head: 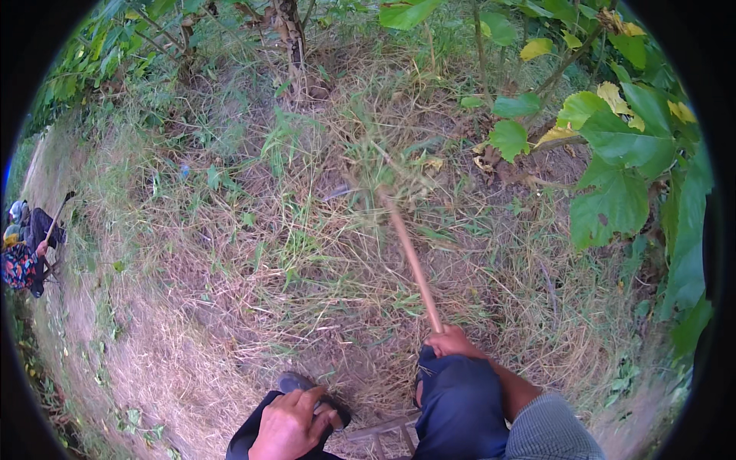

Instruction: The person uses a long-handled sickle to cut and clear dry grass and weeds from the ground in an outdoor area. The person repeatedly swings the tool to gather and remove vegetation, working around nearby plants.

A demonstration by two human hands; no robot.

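My right hand [451,340] is closed around the lower end of a long wooden handle [411,253], beside my right knee. The handle runs up and away into a tuft of green grass [368,172], blurred by motion. To the left of the tuft shows a curved metal blade [339,192]; its joint with the handle is hidden by grass. My left hand [290,422] holds nothing and rests over my left knee, thumb apart from the bent fingers. Under it a dark shoe [296,382] stands on dry grass.
A tree trunk [290,46] rises at the top. Broad-leaved branches [621,155] hang at the right. Dry cut grass [172,356] covers the ground. A slatted stool-like frame [391,428] sits between my legs. Another person [29,247] sits far left with a long-handled tool [59,215].
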